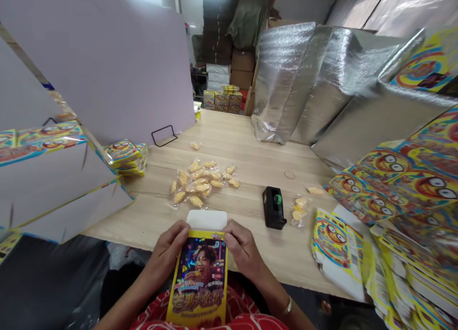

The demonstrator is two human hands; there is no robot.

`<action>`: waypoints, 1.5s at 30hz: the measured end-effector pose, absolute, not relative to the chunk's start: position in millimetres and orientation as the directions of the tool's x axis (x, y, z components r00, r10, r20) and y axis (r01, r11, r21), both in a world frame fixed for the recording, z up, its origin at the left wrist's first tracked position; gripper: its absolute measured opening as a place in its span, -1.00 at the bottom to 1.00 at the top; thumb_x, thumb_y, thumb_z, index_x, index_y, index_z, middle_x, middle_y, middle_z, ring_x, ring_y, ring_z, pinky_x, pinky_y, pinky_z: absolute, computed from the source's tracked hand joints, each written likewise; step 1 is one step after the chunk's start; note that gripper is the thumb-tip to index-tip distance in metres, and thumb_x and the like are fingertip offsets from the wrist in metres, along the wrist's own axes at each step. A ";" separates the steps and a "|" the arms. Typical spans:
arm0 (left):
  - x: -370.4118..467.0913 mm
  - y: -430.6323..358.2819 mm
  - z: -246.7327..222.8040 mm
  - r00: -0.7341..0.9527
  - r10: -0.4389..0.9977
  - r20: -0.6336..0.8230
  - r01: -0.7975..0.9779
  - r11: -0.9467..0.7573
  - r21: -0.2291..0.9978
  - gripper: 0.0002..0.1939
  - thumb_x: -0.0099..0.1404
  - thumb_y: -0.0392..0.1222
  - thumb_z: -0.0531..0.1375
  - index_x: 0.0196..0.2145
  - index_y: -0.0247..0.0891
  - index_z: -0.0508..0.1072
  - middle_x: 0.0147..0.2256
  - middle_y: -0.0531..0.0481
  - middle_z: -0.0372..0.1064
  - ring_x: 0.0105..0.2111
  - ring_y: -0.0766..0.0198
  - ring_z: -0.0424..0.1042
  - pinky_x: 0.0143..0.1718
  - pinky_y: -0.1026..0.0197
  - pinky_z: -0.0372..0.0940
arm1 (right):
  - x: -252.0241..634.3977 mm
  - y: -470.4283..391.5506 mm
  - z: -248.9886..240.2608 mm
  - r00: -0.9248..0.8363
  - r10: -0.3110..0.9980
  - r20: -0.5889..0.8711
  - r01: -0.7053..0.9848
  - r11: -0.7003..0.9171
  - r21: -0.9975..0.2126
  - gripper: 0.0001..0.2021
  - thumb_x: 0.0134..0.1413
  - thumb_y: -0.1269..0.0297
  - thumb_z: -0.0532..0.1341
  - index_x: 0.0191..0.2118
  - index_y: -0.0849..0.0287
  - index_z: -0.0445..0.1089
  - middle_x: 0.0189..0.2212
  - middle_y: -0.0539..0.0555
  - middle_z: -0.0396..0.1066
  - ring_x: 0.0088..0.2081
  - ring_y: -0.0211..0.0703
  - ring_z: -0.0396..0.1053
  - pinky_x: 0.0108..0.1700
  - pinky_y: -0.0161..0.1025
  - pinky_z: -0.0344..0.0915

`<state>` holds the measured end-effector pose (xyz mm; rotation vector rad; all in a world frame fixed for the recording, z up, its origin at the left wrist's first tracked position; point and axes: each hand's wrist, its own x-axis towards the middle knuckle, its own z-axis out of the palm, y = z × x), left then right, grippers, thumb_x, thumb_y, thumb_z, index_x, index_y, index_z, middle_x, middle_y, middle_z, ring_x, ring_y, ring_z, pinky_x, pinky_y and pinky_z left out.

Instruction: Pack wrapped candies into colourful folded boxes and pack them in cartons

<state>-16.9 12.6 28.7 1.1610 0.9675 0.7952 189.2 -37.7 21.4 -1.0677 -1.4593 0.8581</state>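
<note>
A yellow printed box with a white flap raised at its top is held upright near my lap, its picture side facing me. My left hand pinches its upper left corner, and my right hand grips the upper right corner. Just beyond the box, a pile of small wrapped yellow pieces lies on the wooden table. To the right of the pile is a black tape dispenser with green tape. A few more wrapped pieces rest beside it.
Flat yellow printed cartons are stacked at the right. Small boxes and a large white-sided carton stand at the left. Silver foil-lined bags rise at the back right. A rubber band and a black wire stand are on the table.
</note>
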 end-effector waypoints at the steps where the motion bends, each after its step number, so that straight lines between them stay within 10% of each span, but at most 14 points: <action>1: -14.3 17.7 30.4 0.372 0.912 -0.170 0.010 0.179 0.984 -0.60 0.22 0.16 0.20 -0.49 -0.24 0.32 -0.58 0.16 0.18 -0.56 0.41 0.16 -0.56 0.41 0.12 | 188.5 -36.1 21.0 -0.010 0.938 0.347 0.164 0.344 -0.925 -0.68 0.28 0.15 0.04 -0.44 0.16 0.33 -0.48 -0.03 0.20 -0.41 -0.26 0.20 -0.32 -0.30 0.16; 6: -3.8 22.9 41.5 0.327 0.937 -0.120 0.021 0.120 0.993 -0.59 0.19 0.19 0.19 -0.48 -0.25 0.37 -0.57 0.13 0.23 -0.55 0.36 0.19 -0.55 0.37 0.13 | 168.9 -31.2 17.1 0.153 0.955 0.255 -0.049 0.265 -0.963 -0.75 0.28 0.16 0.06 -0.01 0.08 0.31 -0.15 0.05 0.34 -0.13 -0.19 0.33 -0.07 -0.27 0.26; 11: -6.7 17.3 41.5 0.337 0.930 -0.146 -0.152 0.207 0.966 -0.39 0.22 0.11 0.20 0.17 -0.10 0.21 -0.29 0.02 0.49 -0.37 0.22 0.44 -0.33 0.25 0.32 | 165.8 -28.5 19.2 0.155 0.968 0.195 -0.266 0.231 -0.936 -0.48 0.18 0.13 0.20 0.20 0.04 0.08 -0.15 0.05 0.41 -0.15 -0.18 0.41 -0.10 -0.26 0.34; 17: -12.5 23.0 43.0 0.417 0.909 -0.017 -0.110 0.069 0.991 -0.70 0.13 0.05 0.31 -0.36 -0.26 0.49 -0.30 -0.03 0.46 -0.33 0.22 0.42 -0.34 0.29 0.32 | 177.9 -32.5 39.4 0.035 0.946 0.323 -0.065 0.325 -0.944 -0.78 0.17 0.11 0.20 -0.24 0.15 0.45 -0.22 0.13 0.45 -0.16 -0.11 0.41 -0.12 -0.20 0.34; 27: -5.1 19.3 75.4 0.502 0.858 -0.106 0.034 0.102 0.994 -0.67 0.23 0.07 0.19 -0.16 -0.19 0.47 -0.41 0.04 0.44 -0.46 0.27 0.37 -0.49 0.33 0.24 | 187.8 -27.1 64.6 0.086 0.994 0.071 -0.170 0.085 -0.982 -0.80 0.00 0.14 0.34 -0.36 0.19 0.48 -0.52 -0.05 0.43 -0.50 -0.34 0.32 -0.45 -0.40 0.25; 37: -3.8 23.5 67.8 0.497 0.868 -0.025 0.186 -0.078 0.979 -0.63 0.24 0.11 0.16 -0.31 -0.22 0.62 -0.42 -0.01 0.43 -0.43 0.24 0.35 -0.46 0.32 0.22 | 201.1 -45.2 55.8 0.024 0.985 0.170 -0.065 0.171 -0.983 -0.72 0.22 0.09 0.17 -0.22 0.16 0.54 -0.23 0.09 0.53 -0.18 -0.17 0.45 -0.11 -0.24 0.33; 45: 14.5 22.6 70.9 0.569 0.822 -0.029 0.192 -0.099 0.976 -0.64 0.27 0.12 0.12 -0.38 -0.23 0.49 -0.52 0.07 0.31 -0.53 0.31 0.24 -0.54 0.35 0.15 | 212.8 -47.2 56.7 0.098 0.992 0.080 -0.027 0.083 -0.996 -0.67 0.20 0.04 0.18 -0.24 0.20 0.53 -0.40 0.03 0.51 -0.42 -0.29 0.37 -0.39 -0.36 0.28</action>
